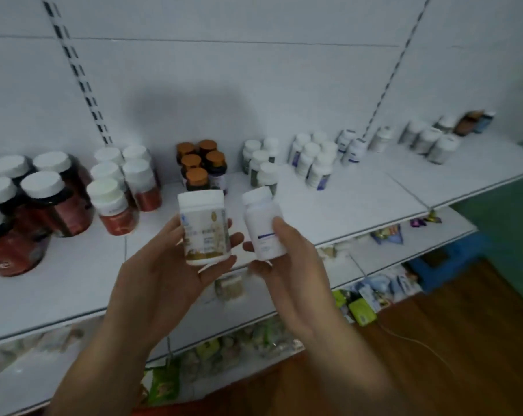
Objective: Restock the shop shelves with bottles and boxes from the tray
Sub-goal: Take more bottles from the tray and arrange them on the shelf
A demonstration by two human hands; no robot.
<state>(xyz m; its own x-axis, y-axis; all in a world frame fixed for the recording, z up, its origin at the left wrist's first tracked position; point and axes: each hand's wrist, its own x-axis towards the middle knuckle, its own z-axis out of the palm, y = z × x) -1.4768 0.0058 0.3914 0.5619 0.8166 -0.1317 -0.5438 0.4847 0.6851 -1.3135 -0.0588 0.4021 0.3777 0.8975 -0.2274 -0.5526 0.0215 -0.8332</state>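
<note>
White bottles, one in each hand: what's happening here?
A person is stocking a white shop shelf. The left hand holds a wide white tub with a gold-printed label; the right hand holds a slimmer white plastic bottle with a blue stripe. Both are held at the shelf's front edge, not yet set down.
</note>
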